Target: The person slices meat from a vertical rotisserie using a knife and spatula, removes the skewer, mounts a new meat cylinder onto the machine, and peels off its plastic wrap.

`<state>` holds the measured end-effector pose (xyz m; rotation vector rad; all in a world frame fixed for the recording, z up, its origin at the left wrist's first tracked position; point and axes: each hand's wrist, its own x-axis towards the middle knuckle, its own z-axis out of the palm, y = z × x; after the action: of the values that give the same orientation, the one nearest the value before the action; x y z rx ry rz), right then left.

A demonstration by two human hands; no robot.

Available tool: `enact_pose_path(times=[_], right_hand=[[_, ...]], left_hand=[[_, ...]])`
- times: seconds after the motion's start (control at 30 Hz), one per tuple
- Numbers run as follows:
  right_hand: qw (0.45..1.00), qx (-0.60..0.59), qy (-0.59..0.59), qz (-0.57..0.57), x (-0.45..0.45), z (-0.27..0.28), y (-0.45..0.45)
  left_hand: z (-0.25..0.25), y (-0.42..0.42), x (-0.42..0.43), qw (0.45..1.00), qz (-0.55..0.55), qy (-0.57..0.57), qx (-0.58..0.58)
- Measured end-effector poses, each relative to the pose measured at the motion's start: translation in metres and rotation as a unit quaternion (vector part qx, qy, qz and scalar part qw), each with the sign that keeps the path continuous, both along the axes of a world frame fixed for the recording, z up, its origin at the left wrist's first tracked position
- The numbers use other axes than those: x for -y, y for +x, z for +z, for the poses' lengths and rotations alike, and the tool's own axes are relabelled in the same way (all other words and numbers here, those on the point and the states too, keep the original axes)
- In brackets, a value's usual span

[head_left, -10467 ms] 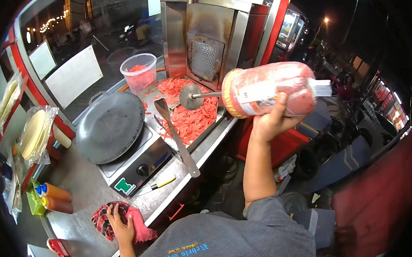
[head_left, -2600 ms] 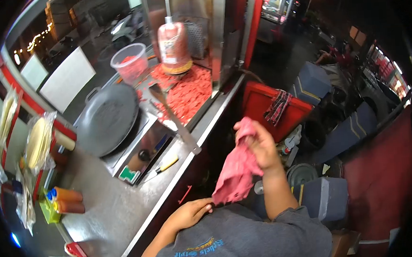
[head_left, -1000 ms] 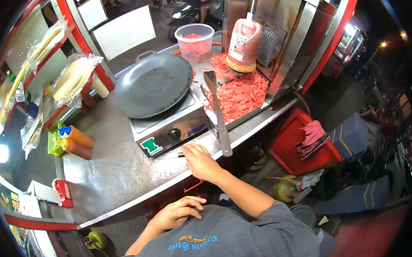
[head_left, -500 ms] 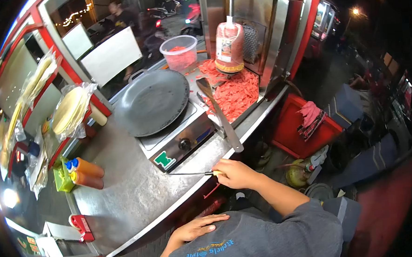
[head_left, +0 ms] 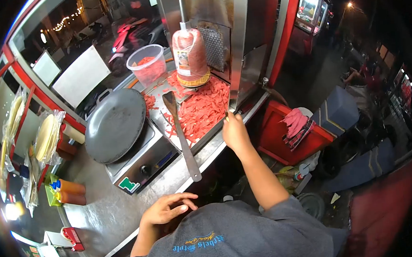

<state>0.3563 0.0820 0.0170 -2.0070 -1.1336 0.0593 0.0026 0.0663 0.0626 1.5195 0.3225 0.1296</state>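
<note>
My right hand (head_left: 236, 132) is closed round the pale handle of a knife at the tray's right edge; its blade barely shows against the metal. Thin reddish meat slices (head_left: 206, 109) cover the tray beside that hand. Above them, a wrapped meat cone (head_left: 190, 52) stands upright on a vertical spit. A long metal spatula (head_left: 182, 139) rests across the tray's near-left edge, its handle overhanging the counter. My left hand (head_left: 166, 208) hovers before my torso near the counter edge, empty, with fingers loosely apart.
A dark round pan (head_left: 115, 126) sits on a gas stove (head_left: 144, 159). Behind it is a clear tub (head_left: 148, 66) with meat inside. Sauce bottles (head_left: 70, 192) and bagged flatbreads (head_left: 47, 137) are at left. To the right, a red bin (head_left: 274, 134) holds cloths.
My right hand has carried the knife forward from the counter's front edge to the meat tray. My left hand has lifted off my shirt. The view has shifted right.
</note>
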Motion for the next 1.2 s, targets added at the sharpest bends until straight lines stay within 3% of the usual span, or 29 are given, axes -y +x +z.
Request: enact_pose_path(times=[0.07,0.2,0.33,0.43,0.47,0.6,0.67,0.8,0.87,0.93,1.0,1.2], right_hand=[[0.995,0.005,-0.092,-0.027,-0.042,0.009,0.012],[0.995,-0.034,-0.099,-0.002,-0.099,0.017,0.027],[0.997,-0.016,-0.063,0.04,-0.161,-0.013,0.044],[0.991,0.057,-0.071,0.095,-0.182,-0.023,0.056],[0.987,0.063,-0.106,0.105,-0.179,-0.017,0.059],[0.983,0.13,-0.061,0.117,-0.093,0.0,0.059],[0.991,0.068,-0.063,0.098,-0.027,0.038,0.032],[0.981,-0.038,0.004,0.19,0.036,0.049,-0.014],[0.975,0.077,-0.073,0.196,0.032,0.03,-0.013],[0.975,0.115,-0.121,0.145,0.019,0.034,0.0],[0.974,0.162,-0.086,0.136,-0.007,0.015,0.037],[0.979,0.161,-0.117,0.038,-0.023,0.014,0.046]], left_hand=[[0.018,0.02,0.003,0.999,-0.011,0.025,-0.026],[0.023,0.036,0.007,0.993,-0.022,0.109,-0.028],[-0.01,0.018,0.019,0.997,0.063,0.049,-0.023],[-0.011,0.004,0.028,0.991,0.097,0.029,-0.086],[-0.01,-0.002,0.031,0.989,0.107,0.029,-0.102],[-0.02,-0.032,0.039,0.984,0.149,0.029,-0.097],[-0.026,-0.047,0.043,0.978,0.181,0.0,-0.109],[-0.031,-0.063,0.048,0.967,0.225,-0.029,-0.114],[-0.032,-0.063,0.044,0.972,0.203,-0.029,-0.112],[-0.029,-0.059,0.036,0.983,0.157,-0.004,-0.098],[-0.028,-0.053,0.03,0.987,0.118,0.028,-0.102],[-0.005,-0.032,0.026,0.985,0.07,0.134,-0.079]])
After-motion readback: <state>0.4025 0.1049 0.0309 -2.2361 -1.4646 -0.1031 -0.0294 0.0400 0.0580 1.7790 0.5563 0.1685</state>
